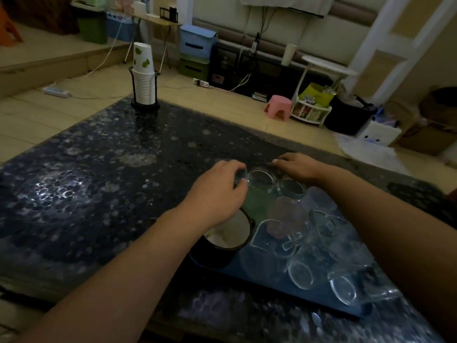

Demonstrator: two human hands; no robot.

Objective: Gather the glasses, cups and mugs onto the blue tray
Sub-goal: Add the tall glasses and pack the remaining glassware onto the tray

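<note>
I am watching both hands working at the far edge of the blue tray (291, 297), which is lying on the dark patterned table (99, 169) toward its near right corner. The left hand (217, 191) is curling its fingers around a small clear glass (241, 178) at the tray's far left corner; the right hand (296, 168) is resting with fingertips down behind the clear glass (262, 178) next to it, and I cannot tell whether it is gripping anything. The tray is already crowded: a dark mug with a white inside (226, 235) at its left edge, a pink cup (286, 216) mid-tray, a handled glass mug (274, 237) and more clear glasses along the near edge. I am judging the glassware light, hard, slick and breakable, best taken round the wall below the rim, or by the handle. Gaps between pieces are tight, so knocking looks likely. Open table is stretching left and far; a holder of stacked paper cups (143, 80) is standing at the far corner
</note>
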